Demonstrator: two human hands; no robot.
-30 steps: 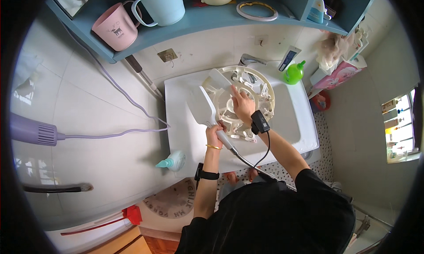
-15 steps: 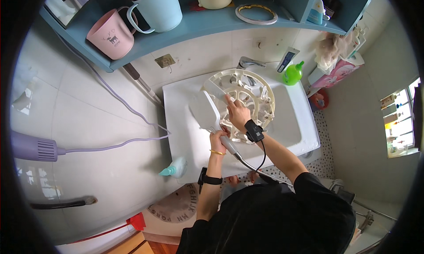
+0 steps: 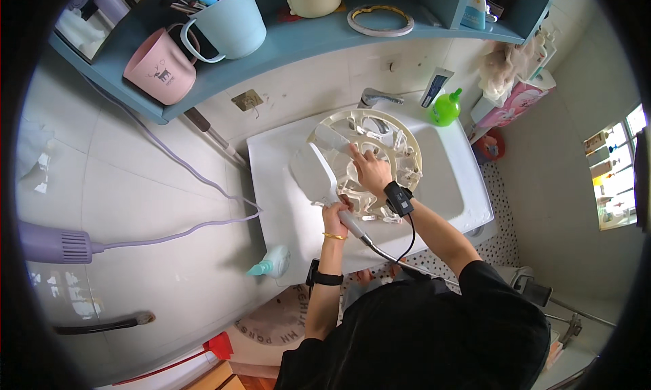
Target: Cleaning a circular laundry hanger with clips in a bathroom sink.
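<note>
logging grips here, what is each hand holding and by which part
The left hand grips a hand shower by its handle. The right hand rests on the round clip hanger at its inner frame; a closed grip cannot be told.

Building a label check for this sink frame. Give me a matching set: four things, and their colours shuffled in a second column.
1. mug
2. soap bottle
3. round clip hanger
4. hair dryer

a. green
b. lilac
c. pink
d. cream

Pairs: 1-c, 2-a, 3-d, 4-b
</note>
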